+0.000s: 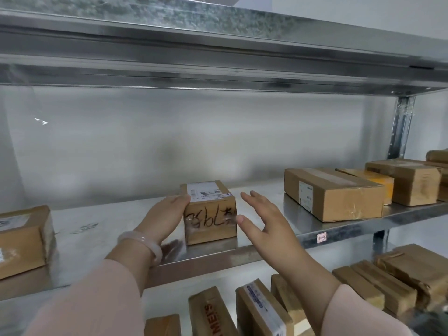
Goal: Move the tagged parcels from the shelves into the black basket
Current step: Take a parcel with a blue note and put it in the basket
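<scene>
The small parcel (210, 214) sits near the front lip of the metal shelf (109, 229), with a white label (206, 190) on top and handwriting across its taped front face. The left hand (167, 214) grips the parcel's left side, with one digit curled over the top left corner. The right hand (264, 219) is just right of the parcel with fingers straight and spread, holding nothing. Its thumb tip is at the parcel's front right edge, and I cannot tell if it touches.

The main risk is a lift on the one-sided grip alone. The parcel would likely pivot about the left hand and slip, more so as the tape on the front looks glossy. It stands close to the lip, so a sideways drag could tip it off onto the upright parcels (261, 309) on the level below it. If the right hand closes too fast it may shove the parcel left rather than clamp it.

The long box (332, 192) well to the parcel's right seems safely clear. The black basket is not in view – carrying the parcel to it blind could mean a fumble, so both hands ought to be firmly set first – a judgement, not a certainty
</scene>
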The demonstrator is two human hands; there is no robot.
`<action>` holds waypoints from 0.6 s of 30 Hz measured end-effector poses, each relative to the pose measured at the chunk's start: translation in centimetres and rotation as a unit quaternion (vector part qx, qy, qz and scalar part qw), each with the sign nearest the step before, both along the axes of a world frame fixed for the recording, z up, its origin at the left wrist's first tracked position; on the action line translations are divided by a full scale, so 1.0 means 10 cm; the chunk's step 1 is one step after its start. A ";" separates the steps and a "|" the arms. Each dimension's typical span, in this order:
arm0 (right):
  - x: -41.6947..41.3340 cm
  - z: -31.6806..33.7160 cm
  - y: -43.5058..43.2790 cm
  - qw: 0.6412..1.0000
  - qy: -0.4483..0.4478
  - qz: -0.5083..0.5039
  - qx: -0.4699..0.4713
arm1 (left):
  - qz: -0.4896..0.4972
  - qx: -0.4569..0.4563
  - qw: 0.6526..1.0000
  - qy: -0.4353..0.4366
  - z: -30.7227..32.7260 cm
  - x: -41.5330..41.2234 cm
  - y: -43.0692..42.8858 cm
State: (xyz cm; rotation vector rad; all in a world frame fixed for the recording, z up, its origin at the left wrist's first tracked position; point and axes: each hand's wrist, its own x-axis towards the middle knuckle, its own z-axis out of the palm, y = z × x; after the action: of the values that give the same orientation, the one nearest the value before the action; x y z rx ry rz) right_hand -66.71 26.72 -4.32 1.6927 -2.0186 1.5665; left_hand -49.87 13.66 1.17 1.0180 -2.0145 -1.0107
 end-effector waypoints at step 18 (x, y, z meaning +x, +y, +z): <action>-2.19 0.22 0.98 0.986 0.066 -0.120 -0.092 | -0.024 -0.323 0.942 0.084 -0.19 -2.17 1.27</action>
State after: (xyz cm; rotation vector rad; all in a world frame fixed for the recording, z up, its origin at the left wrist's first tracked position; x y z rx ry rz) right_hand -88.58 36.54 -2.11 1.3891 -1.8674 1.4687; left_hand -71.55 26.39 -0.69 0.5080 -2.0207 -0.3777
